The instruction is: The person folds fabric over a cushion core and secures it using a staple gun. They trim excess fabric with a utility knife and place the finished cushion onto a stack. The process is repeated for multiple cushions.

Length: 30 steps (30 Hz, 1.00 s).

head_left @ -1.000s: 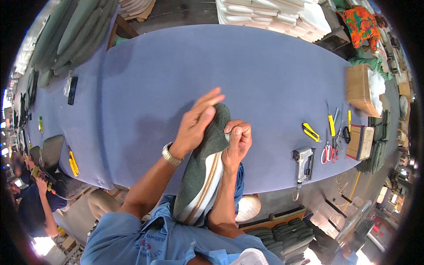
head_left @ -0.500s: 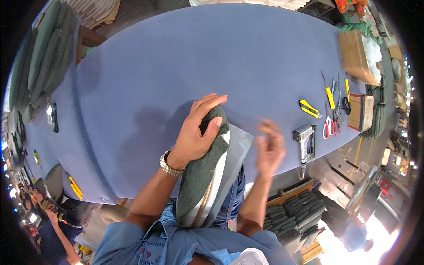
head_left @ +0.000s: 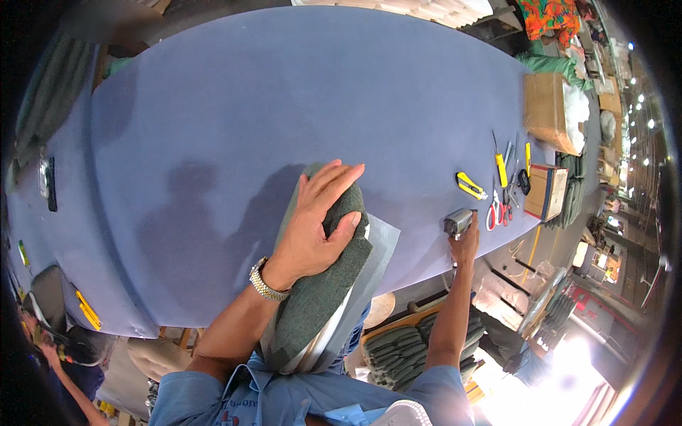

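Note:
Against my body, a dark green upholstered pad (head_left: 312, 312) stands on its edge, one end resting at the blue table (head_left: 284, 92). My left hand (head_left: 309, 231) is wrapped over its upper end, thumb on one side and fingers on the other. A white inner edge and a thin grey sheet (head_left: 384, 245) show along the pad's right side. Out to the right, my right hand (head_left: 465, 246) is closed round the handle of a silver staple gun (head_left: 459, 222) at the table's edge. That hand's fingers are partly hidden.
Right of the staple gun lie a yellow utility knife (head_left: 470, 185), red-handled scissors (head_left: 494, 213) and a yellow screwdriver (head_left: 501, 170). Behind them stand cardboard boxes (head_left: 545, 110). Dark green pads (head_left: 398, 355) are piled below the table; more pads (head_left: 53, 99) stand far left.
My right hand has moved right from beside the pad and taken hold of the staple gun, whose body now points differently. My left hand stays on the pad. The view has shifted rightward.

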Tool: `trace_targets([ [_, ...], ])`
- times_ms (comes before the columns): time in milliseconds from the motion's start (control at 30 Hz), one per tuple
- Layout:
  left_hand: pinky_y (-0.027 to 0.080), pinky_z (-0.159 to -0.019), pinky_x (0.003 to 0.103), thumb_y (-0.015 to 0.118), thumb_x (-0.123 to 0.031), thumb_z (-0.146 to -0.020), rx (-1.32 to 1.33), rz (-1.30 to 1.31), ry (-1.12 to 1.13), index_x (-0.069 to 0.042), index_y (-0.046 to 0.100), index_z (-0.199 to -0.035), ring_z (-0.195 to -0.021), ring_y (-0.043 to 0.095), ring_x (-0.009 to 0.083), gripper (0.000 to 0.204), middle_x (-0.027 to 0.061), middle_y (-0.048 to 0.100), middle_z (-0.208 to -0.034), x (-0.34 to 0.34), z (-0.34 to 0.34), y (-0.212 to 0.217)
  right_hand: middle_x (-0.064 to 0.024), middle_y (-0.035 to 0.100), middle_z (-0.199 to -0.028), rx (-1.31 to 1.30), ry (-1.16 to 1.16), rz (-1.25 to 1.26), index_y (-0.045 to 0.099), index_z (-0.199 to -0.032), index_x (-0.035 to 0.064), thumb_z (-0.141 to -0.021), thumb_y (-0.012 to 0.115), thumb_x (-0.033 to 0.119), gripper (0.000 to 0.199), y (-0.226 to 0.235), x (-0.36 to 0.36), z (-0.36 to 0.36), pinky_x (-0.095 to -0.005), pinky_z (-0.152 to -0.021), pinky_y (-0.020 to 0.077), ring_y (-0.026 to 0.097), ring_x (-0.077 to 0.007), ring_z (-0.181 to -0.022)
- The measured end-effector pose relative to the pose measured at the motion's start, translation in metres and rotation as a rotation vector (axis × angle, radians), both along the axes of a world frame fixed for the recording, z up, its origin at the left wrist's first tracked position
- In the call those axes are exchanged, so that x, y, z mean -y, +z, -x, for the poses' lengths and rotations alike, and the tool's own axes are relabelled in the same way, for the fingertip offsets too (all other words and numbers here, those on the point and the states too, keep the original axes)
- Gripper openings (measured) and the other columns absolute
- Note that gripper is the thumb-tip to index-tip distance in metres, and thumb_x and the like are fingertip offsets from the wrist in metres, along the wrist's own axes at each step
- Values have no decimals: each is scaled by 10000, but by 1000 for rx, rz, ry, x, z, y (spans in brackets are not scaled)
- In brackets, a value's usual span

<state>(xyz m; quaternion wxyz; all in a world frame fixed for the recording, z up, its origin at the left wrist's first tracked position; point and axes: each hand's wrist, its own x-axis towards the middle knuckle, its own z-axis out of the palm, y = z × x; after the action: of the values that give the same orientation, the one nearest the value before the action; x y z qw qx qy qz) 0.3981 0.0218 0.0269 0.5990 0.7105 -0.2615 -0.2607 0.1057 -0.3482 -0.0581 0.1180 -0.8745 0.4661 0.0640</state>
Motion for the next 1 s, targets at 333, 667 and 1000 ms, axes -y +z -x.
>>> trace_targets([
  [333, 66, -1217, 697, 658, -140, -910, -4, -7, -44, -159, 403, -1594, -1565, 231, 385, 731, 107, 414, -1600, -4, 3, 1, -148, 706, -1185, 561, 394, -567, 599, -1377, -38, -800, 758, 57, 606, 183, -129, -140, -338, -852, 550, 689, -221, -985],
  [667, 47, -1203, 729, 664, -71, -847, -8, 34, -70, -177, 342, -1624, -1589, 164, 377, 848, 88, 368, -1637, -5, 4, -4, -218, 699, -1246, 309, 741, -812, 619, -1397, -30, -657, 838, 92, 781, 207, -162, -197, -397, -908, 561, 703, -321, -1040],
  [1000, 87, -1252, 608, 633, -100, -814, 2, 20, -77, -101, 408, -1587, -1573, 233, 377, 805, 147, 409, -1609, -7, 0, -5, -189, 701, -1154, 187, 858, -635, 659, -1383, 66, -662, 871, 128, 754, 218, -168, -211, -405, -821, 615, 741, -337, -980],
])
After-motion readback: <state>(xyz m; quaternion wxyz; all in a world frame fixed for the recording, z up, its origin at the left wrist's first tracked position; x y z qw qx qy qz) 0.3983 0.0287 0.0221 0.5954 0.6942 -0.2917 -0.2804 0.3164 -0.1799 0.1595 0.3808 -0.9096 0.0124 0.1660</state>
